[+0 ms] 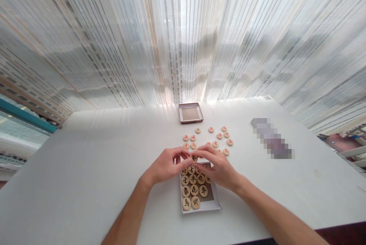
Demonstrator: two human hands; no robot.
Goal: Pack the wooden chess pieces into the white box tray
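Between the fingertips of both hands is a round wooden xiangqi piece (pixel 194 158) with a black character, held above the far end of a shallow box tray (pixel 201 211). My left hand (pixel 168 165) pinches it from the left, while my right hand (pixel 219 165) grips it from the right and hides the tray's upper right corner. Several black-marked pieces (pixel 193 179) lie face up in rows inside the tray. Bare brown bottom (pixel 209 194) shows at its lower right.
Beyond the hands, loose pieces (pixel 219 136), mostly red-marked, are scattered on the white table (pixel 114 153). A shallow box lid (pixel 191 114) lies near the curtain (pixel 160 47). On the right is a blurred-out object (pixel 273 138).
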